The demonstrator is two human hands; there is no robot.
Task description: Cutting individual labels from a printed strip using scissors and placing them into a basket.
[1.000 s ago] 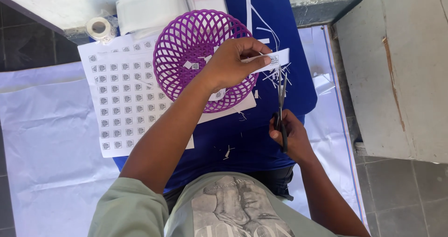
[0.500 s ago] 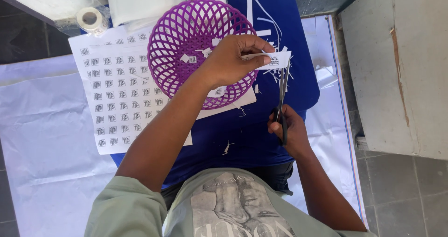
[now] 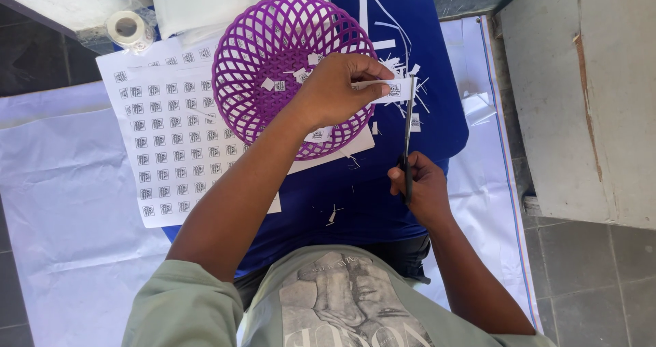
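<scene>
A basket is sitting on a printed sheet, which is lying on a cloth spread over the lap. Small cut squares are lying inside the basket. The left hand is reaching over the basket's right rim, pinching a paper strip that is sticking out to the right. The scissors are standing just right of the basket, their blades meeting the strip from below, with the right hand gripping the handles nearer the body. Scraps are lying on the cloth around the blades. A tape roll is sitting beyond the sheet, at the far left.
</scene>
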